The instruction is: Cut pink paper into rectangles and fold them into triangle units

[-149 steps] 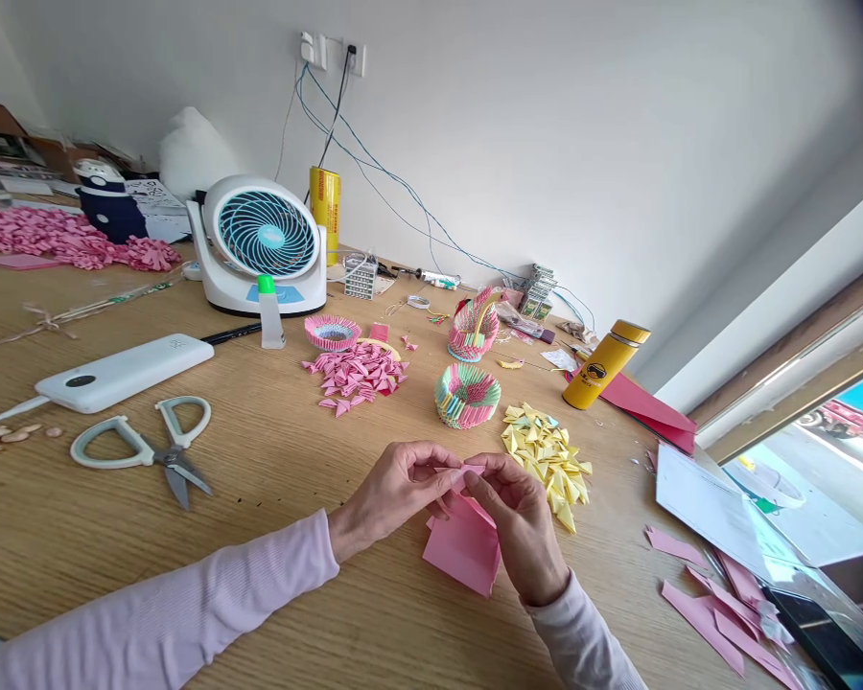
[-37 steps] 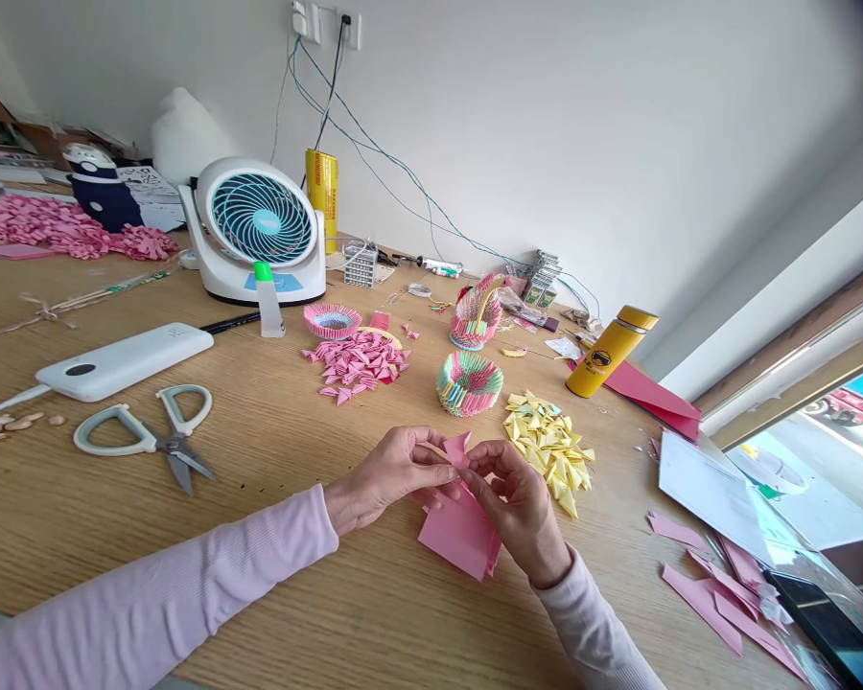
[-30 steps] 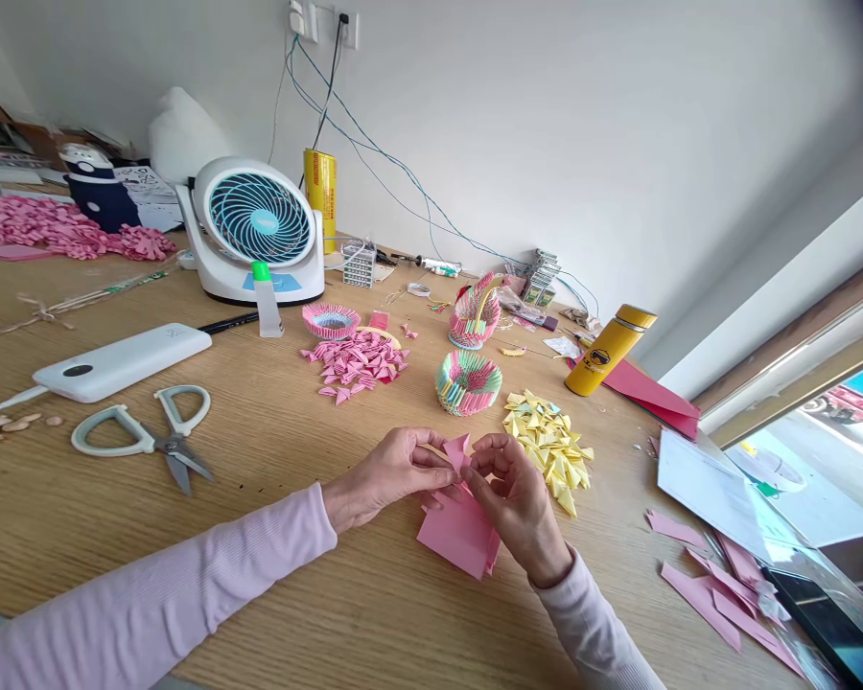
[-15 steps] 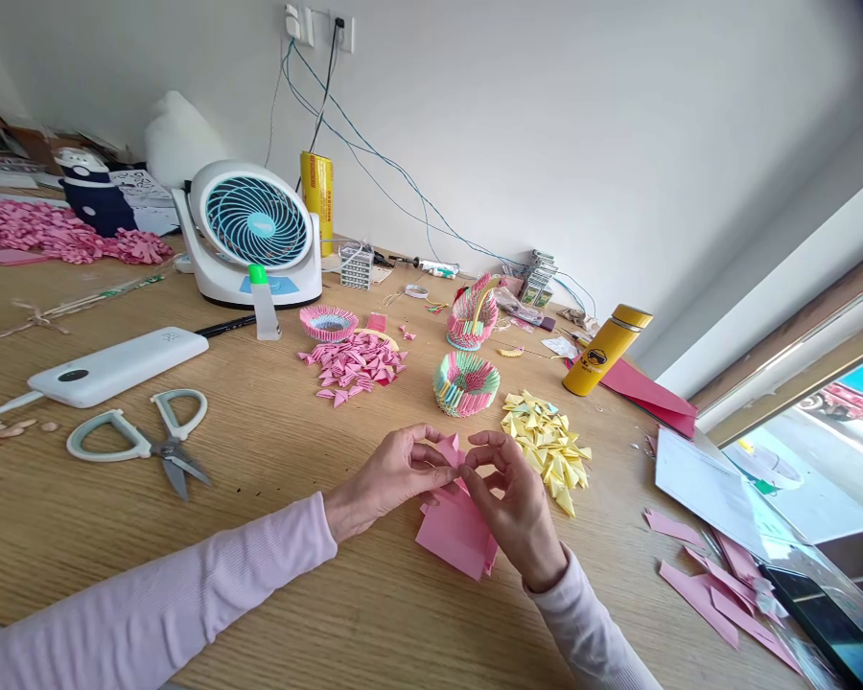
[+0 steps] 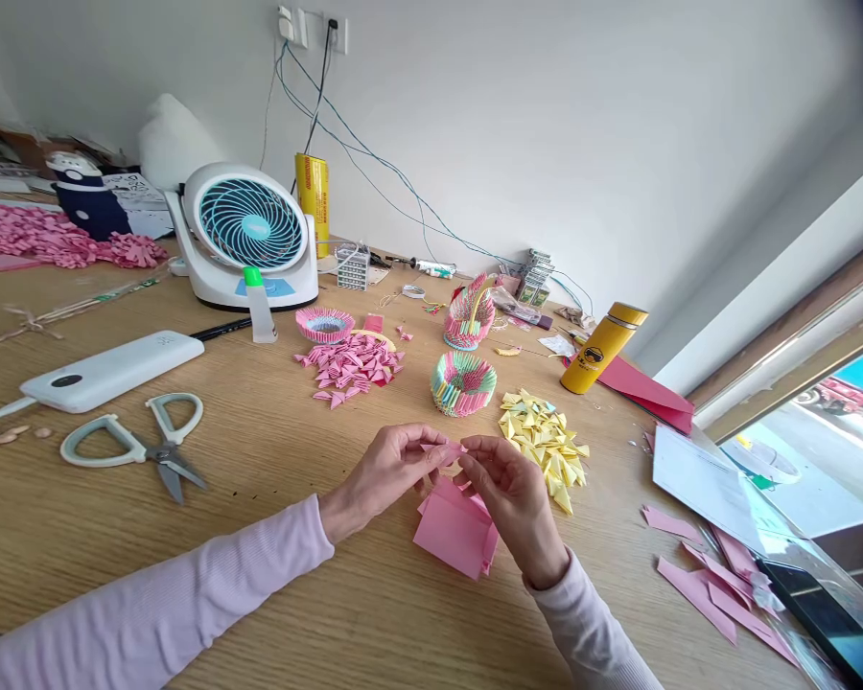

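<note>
Between my hands is a small folded piece of pink paper (image 5: 446, 452), mostly covered by the fingers. My left hand (image 5: 395, 471) pinches its left side, and my right hand (image 5: 507, 494) pinches the right side. Just below them a stack of pink paper sheets (image 5: 452, 533) lies on the table. Folded yellow paper triangles (image 5: 543, 441) are heaped to the right of my right hand. Beyond my hands stands a pink, green and yellow paper bowl (image 5: 464, 385), with a paper basket (image 5: 470, 316) with a yellow handle behind it.
Folded pink triangles (image 5: 349, 366) lie by a pink paper dish (image 5: 323, 325). Scissors (image 5: 162, 450) rest open at left, near a white power bank (image 5: 115, 369), a glue bottle (image 5: 260, 311) and a fan (image 5: 248, 230). A yellow flask (image 5: 602, 350) and pink scraps (image 5: 697, 594) are at right.
The pink piece's pointed tip, upright above the fingers before, is now lowered and flatter between them. Both hands remain close together in about the same place.
</note>
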Available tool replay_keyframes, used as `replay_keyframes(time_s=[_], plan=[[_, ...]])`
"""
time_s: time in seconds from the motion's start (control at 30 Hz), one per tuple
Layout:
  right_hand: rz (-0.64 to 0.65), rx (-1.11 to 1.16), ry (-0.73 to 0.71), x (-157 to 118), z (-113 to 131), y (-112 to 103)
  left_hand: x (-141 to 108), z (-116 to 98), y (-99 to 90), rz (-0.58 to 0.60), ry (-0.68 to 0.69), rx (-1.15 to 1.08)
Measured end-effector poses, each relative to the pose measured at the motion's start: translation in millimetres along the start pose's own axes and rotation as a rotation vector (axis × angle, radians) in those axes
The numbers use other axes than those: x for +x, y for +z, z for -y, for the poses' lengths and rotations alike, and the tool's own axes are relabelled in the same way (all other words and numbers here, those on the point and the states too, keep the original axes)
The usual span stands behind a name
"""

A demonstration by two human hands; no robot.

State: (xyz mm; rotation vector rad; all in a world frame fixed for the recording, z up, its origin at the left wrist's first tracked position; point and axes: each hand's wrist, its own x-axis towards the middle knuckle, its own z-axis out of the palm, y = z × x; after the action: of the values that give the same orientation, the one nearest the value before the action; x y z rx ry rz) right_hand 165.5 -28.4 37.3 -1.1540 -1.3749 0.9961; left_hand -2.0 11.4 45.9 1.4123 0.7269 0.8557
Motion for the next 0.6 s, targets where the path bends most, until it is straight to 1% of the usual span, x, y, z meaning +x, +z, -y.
replay_keyframes(time_s=[0.1,0.27,0.4,0.5,0.6], plan=[[-0.019,0.122,0.093,0,2,4,-1,0,0.2,-0.022,-0.004,-0.043],[-0.082,0.191,0.108,-1,5,7,-1,0,2.0,-0.055,0.032,-0.044],[-0.106,0.169,0.094,-1,2,8,-2,-1,4.8,-0.058,0.06,0.019],[-0.105,0.114,0.074,-2,0,9,-3,-2,6.1,-0.081,0.105,0.114],[-0.111,0.041,0.037,-4,1,12,-4,-1,6.1,-0.069,0.131,0.16]])
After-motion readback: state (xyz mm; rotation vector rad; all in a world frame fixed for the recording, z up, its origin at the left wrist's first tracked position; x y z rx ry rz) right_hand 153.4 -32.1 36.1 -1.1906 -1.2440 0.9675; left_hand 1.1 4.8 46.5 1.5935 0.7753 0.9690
